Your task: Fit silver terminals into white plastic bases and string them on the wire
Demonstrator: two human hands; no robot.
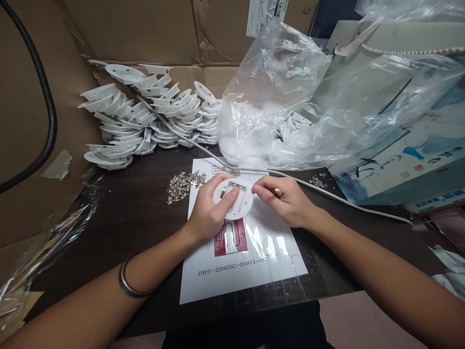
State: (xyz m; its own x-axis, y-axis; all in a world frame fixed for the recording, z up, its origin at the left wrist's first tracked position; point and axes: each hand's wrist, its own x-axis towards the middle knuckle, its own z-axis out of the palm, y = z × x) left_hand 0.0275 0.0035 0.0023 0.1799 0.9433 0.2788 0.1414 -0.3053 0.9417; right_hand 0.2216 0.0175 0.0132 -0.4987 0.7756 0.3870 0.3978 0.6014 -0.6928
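Note:
My left hand (210,209) is closed on a round white plastic disc (247,209), its thumb pressed over a rectangular recess in the disc's face. At the disc's right edge, my right hand (283,198) is closed, thumb and forefinger pinched together. A small pale, yellowish end shows among its curled fingers, but what it belongs to is hidden. Beneath both hands lies a printed sheet (203,286) with a red-backed picture. A pile of small shiny metal pieces (181,188) sits left of the disc, partly on the sheet.
Many similar white discs (123,116) are stacked at the back left against cardboard (152,29). A clear plastic bag (261,106) with white parts inside stands behind the sheet. A grey cable (327,189) crosses the dark table (138,232). More metal pieces (318,182) lie at right.

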